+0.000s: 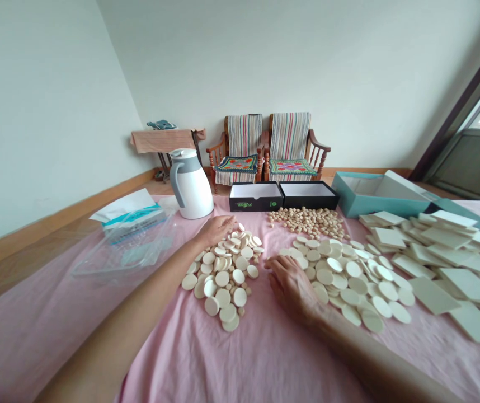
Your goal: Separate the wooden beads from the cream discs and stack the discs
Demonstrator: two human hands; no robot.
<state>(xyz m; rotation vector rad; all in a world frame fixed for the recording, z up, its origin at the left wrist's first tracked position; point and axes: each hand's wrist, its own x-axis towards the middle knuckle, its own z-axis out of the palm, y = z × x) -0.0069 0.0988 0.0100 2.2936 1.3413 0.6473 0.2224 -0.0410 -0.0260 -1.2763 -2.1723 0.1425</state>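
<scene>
My left hand [218,229] reaches over the far end of a loose heap of pale round wooden discs [222,279]. Its fingers are drawn together, and a single tilted disc [240,227] shows at the fingertips. Small wooden pieces peek out among the discs of this heap. My right hand [292,284] rests on the cloth at the near left edge of a second, wider heap of discs [353,282]. Its fingers are slightly bent and apart, with nothing visible in them; the thumb side faces the gap between both heaps.
Small wooden beads [309,221] lie before two black open boxes [255,197]. Square pale boards [445,254] are piled right, near a teal box [374,193]. A white jug [193,187], a tissue pack [133,218] and clear plastic packaging [125,254] stand left on the pink cloth [223,364].
</scene>
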